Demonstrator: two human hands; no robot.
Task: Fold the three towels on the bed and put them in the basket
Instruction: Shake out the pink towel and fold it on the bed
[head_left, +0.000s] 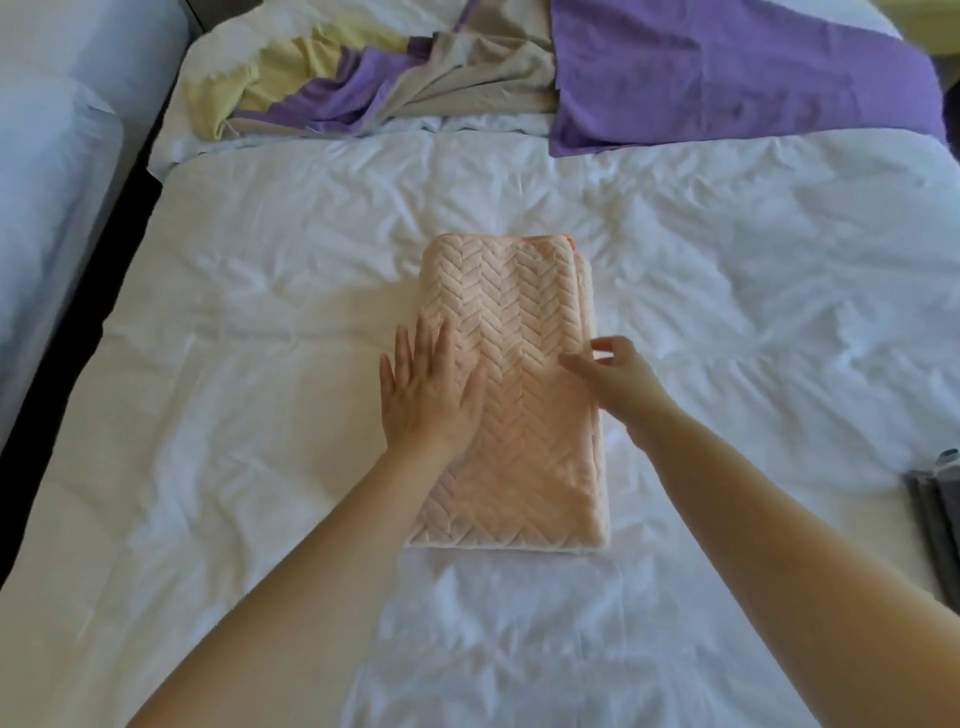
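A: Where's the left hand (428, 387)?
B: Flat, fingers straight, pressing the peach towel (519, 312) on its left side.
A: The towel?
B: Mid-bed (260, 415), 1 long strip pointing straight away from the person.
A: The right hand (618, 379)?
B: At the right edge, fingers curled; I can't tell if it pinches. Both are equally near, so probably an end-to-end fold.

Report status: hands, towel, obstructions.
Left hand flat on peach towel. Right hand at its right edge, grip unclear. Towel folded long on bed. Nothing in the way.
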